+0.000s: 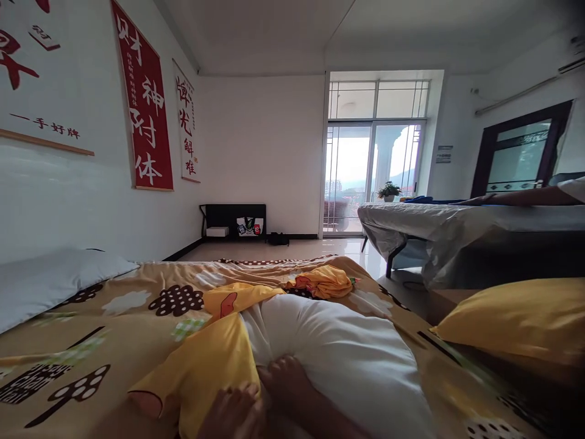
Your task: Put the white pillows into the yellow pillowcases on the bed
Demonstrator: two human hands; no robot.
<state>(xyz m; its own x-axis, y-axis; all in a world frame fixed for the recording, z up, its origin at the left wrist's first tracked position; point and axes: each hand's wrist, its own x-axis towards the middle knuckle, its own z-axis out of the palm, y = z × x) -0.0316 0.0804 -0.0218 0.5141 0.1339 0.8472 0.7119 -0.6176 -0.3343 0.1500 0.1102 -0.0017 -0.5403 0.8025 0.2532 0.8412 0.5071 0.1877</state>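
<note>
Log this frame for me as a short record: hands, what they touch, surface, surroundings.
Left hand: on yellow pillowcase
Right hand: on white pillow
Pillowcase position: at the pillow's left end
Surface: patterned bedspread
Beyond pillow: crumpled yellow cloth
Far right: yellow pillow
Background: plastic-covered table, another person's arm over it
</note>
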